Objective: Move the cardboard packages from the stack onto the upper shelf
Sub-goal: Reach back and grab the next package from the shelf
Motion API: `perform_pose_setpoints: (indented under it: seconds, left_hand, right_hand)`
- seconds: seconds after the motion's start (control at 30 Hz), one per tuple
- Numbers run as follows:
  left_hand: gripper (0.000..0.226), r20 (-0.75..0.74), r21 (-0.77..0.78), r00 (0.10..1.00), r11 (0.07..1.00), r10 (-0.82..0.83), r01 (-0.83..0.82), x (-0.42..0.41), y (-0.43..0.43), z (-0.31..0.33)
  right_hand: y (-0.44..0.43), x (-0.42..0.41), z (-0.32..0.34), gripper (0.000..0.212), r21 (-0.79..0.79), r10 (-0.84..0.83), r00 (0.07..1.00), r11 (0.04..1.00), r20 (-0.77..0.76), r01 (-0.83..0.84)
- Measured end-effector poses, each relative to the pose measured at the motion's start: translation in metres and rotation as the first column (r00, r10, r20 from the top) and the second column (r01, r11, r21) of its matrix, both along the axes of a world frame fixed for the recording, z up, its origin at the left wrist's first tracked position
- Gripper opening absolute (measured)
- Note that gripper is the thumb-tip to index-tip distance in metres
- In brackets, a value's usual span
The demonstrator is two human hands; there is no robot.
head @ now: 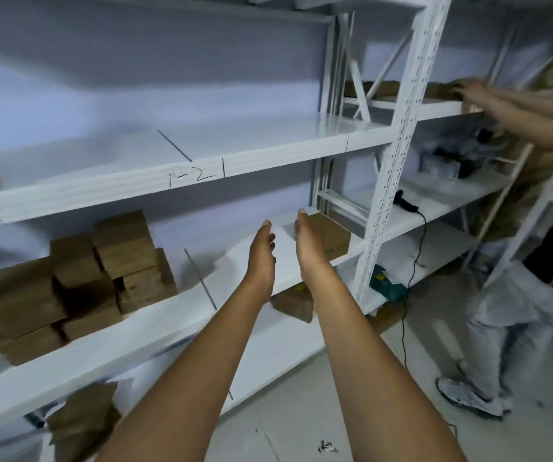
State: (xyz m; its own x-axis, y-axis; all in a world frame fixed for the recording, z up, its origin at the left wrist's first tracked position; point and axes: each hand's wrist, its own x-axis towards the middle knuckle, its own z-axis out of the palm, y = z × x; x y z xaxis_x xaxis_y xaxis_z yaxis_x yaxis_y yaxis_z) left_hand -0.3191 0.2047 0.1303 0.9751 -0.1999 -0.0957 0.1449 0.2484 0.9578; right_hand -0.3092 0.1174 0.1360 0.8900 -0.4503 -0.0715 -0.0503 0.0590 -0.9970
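Observation:
A stack of brown cardboard packages (78, 281) sits on the left of the middle shelf (155, 321). A lone cardboard package (330, 235) rests on the same shelf further right. My right hand (308, 241) is flat and open with its fingers against the left side of that package. My left hand (261, 251) is open too, palm turned toward the right hand, a short gap left of it, holding nothing. The upper shelf (168, 161), marked with handwritten figures on its front edge, is bare in the middle.
Another person (535, 295) stands at the right, arms reaching to a package on the neighbouring rack. A white perforated upright (395, 161) divides the racks. More cardboard packages (293, 303) lie on the lower shelf, and a green box (386, 285) and a black cable are near the upright.

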Motion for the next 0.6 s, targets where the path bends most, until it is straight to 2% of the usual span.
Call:
perform_pose_setpoints:
  seconds: [0.13,0.2,0.27,0.33,0.5,0.6]
  left_hand:
    - [0.054,-0.051,-0.029,0.998,0.999,0.029,-0.031,0.076,-0.051,-0.017]
    - [0.051,-0.097,-0.037,0.995,0.999,0.032,-0.035,0.113,-0.079,-0.029]
    - [0.040,-0.147,-0.038,0.988,0.998,0.040,-0.047,0.138,-0.103,-0.036]
    - [0.023,-0.181,-0.004,0.983,1.000,0.017,-0.018,0.169,-0.131,-0.045]
    - [0.013,-0.257,0.078,0.966,0.997,0.003,0.018,0.214,-0.184,-0.060]
    - [0.035,-0.325,0.121,0.945,0.993,0.026,0.014,0.240,-0.211,-0.080]
  right_hand:
    - [-0.057,0.056,-0.020,0.068,-0.029,-0.046,0.997,0.999,-0.061,0.045]
    - [-0.088,0.081,-0.030,0.053,-0.044,-0.047,0.994,0.998,-0.096,0.043]
    - [-0.118,0.100,-0.034,0.037,0.018,-0.073,0.994,0.997,-0.087,0.075]
    - [-0.154,0.127,-0.042,0.039,0.026,-0.107,0.990,0.994,-0.093,0.110]
    - [-0.219,0.192,-0.059,0.041,-0.075,-0.115,0.978,0.992,-0.176,0.103]
    - [-0.252,0.231,-0.068,0.038,-0.061,-0.090,0.968,0.995,-0.236,0.078]
